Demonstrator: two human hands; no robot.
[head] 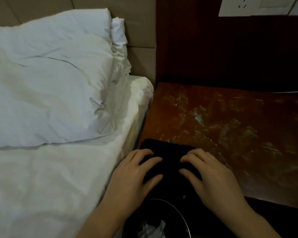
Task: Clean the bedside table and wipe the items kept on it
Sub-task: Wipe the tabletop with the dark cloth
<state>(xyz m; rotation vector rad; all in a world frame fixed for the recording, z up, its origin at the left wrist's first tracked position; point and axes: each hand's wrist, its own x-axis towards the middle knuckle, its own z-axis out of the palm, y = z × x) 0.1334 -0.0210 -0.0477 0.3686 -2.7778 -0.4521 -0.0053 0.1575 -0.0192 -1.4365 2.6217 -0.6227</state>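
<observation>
Both hands flat on a dark cloth at the near left corner of the bedside table, close to the edge by the bed. Left hand pressing the cloth's left side, fingers spread and extended, palm down, not clenched, pinning rather than gripping. Right hand likewise splayed on the cloth's right side, fingertips turned inward toward the left hand, holding the fabric down under open fingers. Cloth bunched between the two, its long axis running roughly left to right, parallel to the table's front edge.

Tabletop bare of items in view, its reddish surface streaked with pale smears and scratches spreading away to the right and toward the back wall. Unwiped area therefore lying ahead and to the right of the cloth, so the right hand sits nearer to it; probably a push forward and rightward across the surface next, led from that side. Left corner likely the starting point of a stroke.

Below the hands, a round dark bin with crumpled pale paper inside, just off the table's front edge. White pillow well apart to the left
</observation>
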